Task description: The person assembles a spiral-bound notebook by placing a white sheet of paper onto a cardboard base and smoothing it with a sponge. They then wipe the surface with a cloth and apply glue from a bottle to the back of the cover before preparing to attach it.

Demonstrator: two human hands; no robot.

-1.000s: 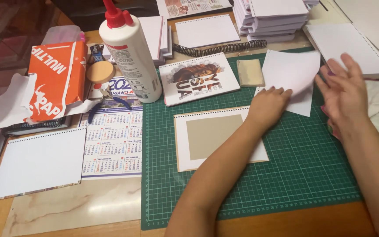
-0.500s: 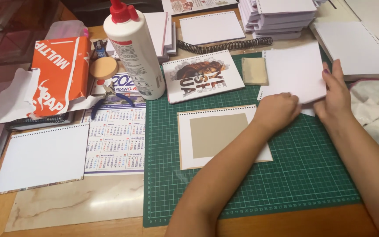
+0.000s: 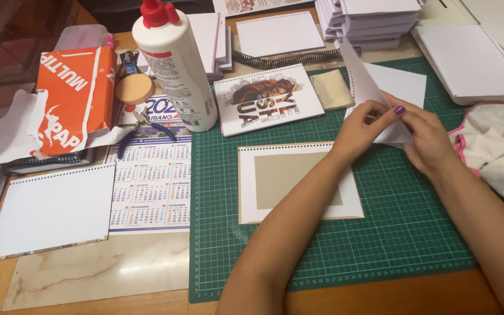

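While both hands met above the green gridded cutting mat (image 3: 380, 245), they held a white punched sheet of paper (image 3: 368, 87) between them, lifted and tilted so that one corner rose toward the stacks at the back. The left hand (image 3: 364, 125) had its fingers pinched together on the sheet's lower edge, and the right hand (image 3: 427, 140) had its fingers closed on the same edge just beside it, a purple-painted thumbnail showing. Another white sheet (image 3: 406, 84) lay flat on the mat behind the raised one. Under the left forearm lay a white-bordered cardboard cover with a tan centre (image 3: 287, 181), flat on the mat. Near it, toward the back, sat a printed picture card with a spiral-punched edge (image 3: 266, 99) and a small beige pad (image 3: 331, 88). A tall white glue bottle with a red cap (image 3: 176, 64) stood upright at the mat's left edge, on the wooden surface (image 3: 380, 297).
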